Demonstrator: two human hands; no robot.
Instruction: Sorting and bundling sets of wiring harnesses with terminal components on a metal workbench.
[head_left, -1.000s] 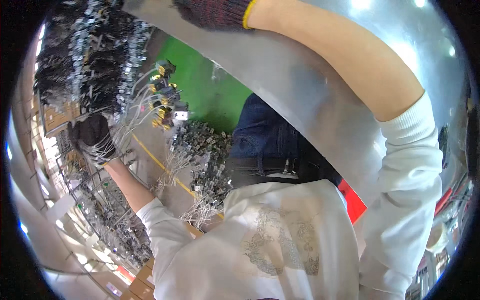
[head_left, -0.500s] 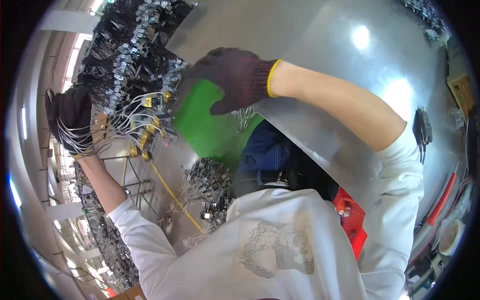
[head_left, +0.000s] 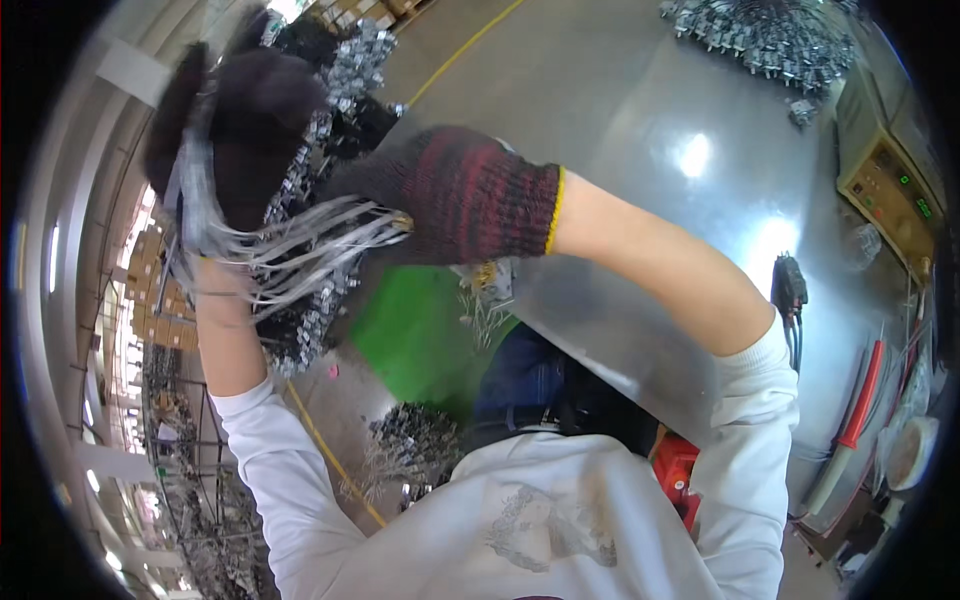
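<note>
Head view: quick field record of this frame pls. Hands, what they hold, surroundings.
left hand: dark knit glove, raised, closed around a bundle of pale wires
right hand: dark red-black knit glove with yellow cuff, grip on the same wires at their free ends
wire ends: small yellow-tipped connectors hang below the right hand
work surface: shiny metal table
on table: pile of metal parts at far edge; beige instrument box at right
below: green mat, more wire assemblies
</note>
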